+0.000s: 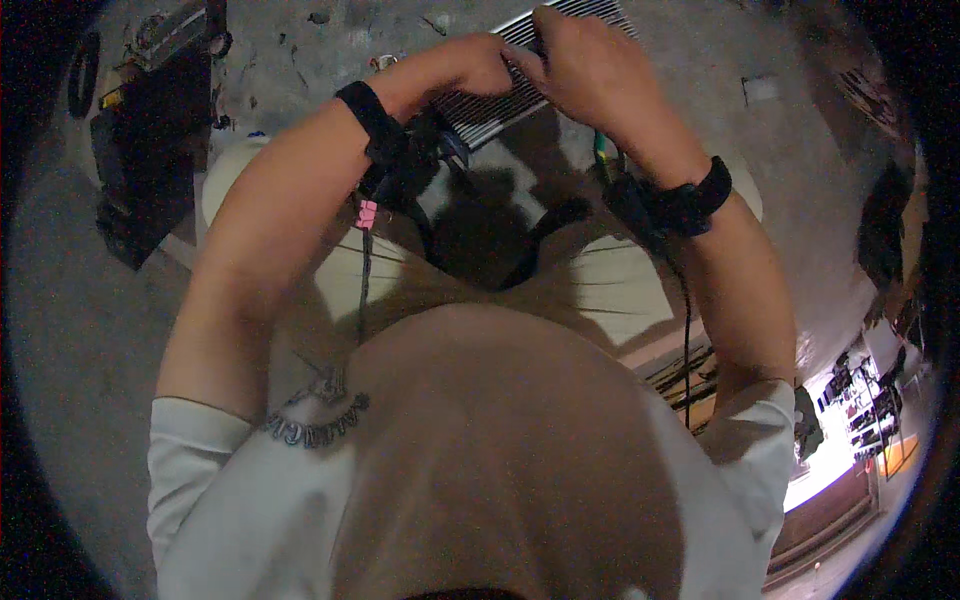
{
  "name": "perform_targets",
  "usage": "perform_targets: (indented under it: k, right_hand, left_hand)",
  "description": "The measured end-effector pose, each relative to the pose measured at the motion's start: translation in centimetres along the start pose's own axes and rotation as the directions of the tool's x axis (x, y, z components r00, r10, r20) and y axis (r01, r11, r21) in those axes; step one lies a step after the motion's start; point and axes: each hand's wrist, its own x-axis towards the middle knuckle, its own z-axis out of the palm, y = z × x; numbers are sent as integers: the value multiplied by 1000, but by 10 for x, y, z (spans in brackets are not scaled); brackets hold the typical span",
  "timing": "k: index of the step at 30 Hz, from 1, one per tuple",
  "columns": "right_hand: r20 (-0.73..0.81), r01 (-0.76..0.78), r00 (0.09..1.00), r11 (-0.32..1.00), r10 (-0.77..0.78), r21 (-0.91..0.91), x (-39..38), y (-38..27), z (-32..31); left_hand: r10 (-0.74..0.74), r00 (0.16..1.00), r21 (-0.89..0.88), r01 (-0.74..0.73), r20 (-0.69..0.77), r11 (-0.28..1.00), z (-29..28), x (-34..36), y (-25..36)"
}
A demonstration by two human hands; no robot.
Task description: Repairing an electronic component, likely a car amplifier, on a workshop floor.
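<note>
A silver panel of thin parallel slats (497, 122), like a radiator, lies slanted at the top of the head view, beyond my knees. Over its middle my left hand (478, 64) is closed, its fingers curled under and mostly hidden. My right hand (588, 68) is closed at the panel's upper right part, its thumb reaching toward my left hand. The two hands meet or nearly meet. A small dark shape shows by the right fingers; whether it is a tool or shadow I cannot tell. What either hand grips is hidden.
Black straps with devices sit on my left wrist (370, 118) and right wrist (705, 195), trailing cables. A pink clip (367, 214) hangs on the left cable. A dark bulky object (150, 170) stands at left on the stained grey floor (285, 65). Bright clutter lies at lower right.
</note>
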Motion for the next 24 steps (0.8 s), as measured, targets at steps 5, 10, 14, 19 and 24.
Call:
perform_targets:
  k: [5, 10, 14, 19, 24]
  right_hand:
    - [91, 19, 996, 999, -15, -50, 12, 3, -12]
    - [65, -221, 975, 966, 214, 134, 7, 2, -44]
    - [86, -339, 940, 924, 329, 174, 4, -14, -81]
    - [-209, -267, 930, 946, 302, 182, -28, -25, -92]
    - [-792, -44, 602, 995, 97, 88, -12, -19, -59]
  left_hand:
    - [59, 997, -8, -59, 52, 998, 2, 8, 0]
    - [-41, 994, 28, 39, 99, 999, -8, -6, 6]
    - [30, 998, -159, -37, -49, 987, 12, -20, -25]
    - [34, 999, -176, -30, 19, 984, 3, -37, -13]
    - [-56, 994, -183, 39, -89, 982, 15, -62, -41]
